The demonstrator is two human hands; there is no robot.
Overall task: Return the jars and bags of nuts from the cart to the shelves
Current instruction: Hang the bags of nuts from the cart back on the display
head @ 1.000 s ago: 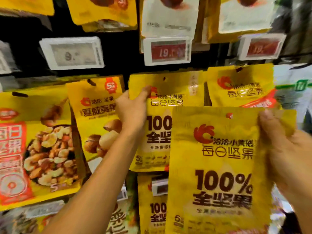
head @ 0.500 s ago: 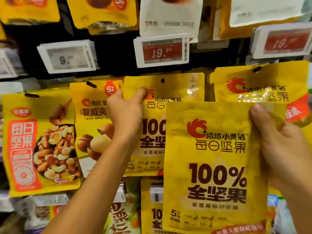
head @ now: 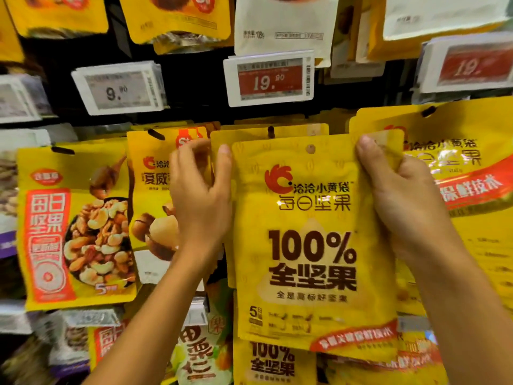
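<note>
Since half a second ago the yellow bag (head: 313,245) has come up and to the left, and it now covers most of the hanging bags (head: 249,137) of the same kind. The right hand (head: 399,201) grasps its top right corner, thumb on the printed front and fingers behind, probably so the top edge stays free for hooking. The left hand (head: 200,201) pinches the left edge of the hanging bags, thumb in front and fingers curled behind. I judge that it keeps them steady and pressed back to make room on the peg (head: 270,132).

The held bag is in front of the shelf, not yet hung. Its hang hole (head: 311,148) sits slightly below and right of the peg. The bag stands almost upright with the long axis vertical, the hole end pointing up and the printed face toward the camera. The red price tag (head: 269,79) above reads 19.90.
</note>
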